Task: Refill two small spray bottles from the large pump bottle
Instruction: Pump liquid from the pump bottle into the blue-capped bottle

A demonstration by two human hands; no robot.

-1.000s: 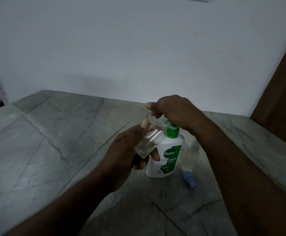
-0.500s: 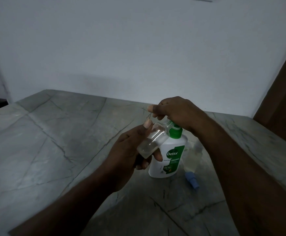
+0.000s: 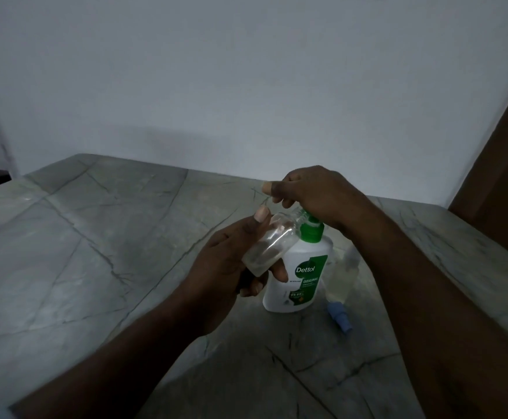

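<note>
Small spray bottle (image 3: pixel 272 243), clear, no cap on it, held above the surface (image 3: pixel 95 237) in the left hand (image 3: pixel 225 267), at 10 o'clock of the large pump bottle (image 3: pixel 301 279). Left hand grips it with the thumb along the upper side and fingers wrapped under the base. Left forearm enters from 7 o'clock. Long axis tilted: open neck toward 1 o'clock, up against the green pump collar, base toward 7 o'clock. Right hand (image 3: pixel 310 192) sits on top of the pump, fingers curled down around the pump head; forearm in from 4 o'clock. Pump bottle upright on the surface, label to camera. Pump head and nozzle hidden under right hand, so can't tell if liquid flows. Second small bottle (image 3: pixel 345 273) at 3 o'clock of the pump bottle, blurry, partly hidden. Blue spray cap (image 3: pixel 340 317) lies at 5 o'clock.
</note>
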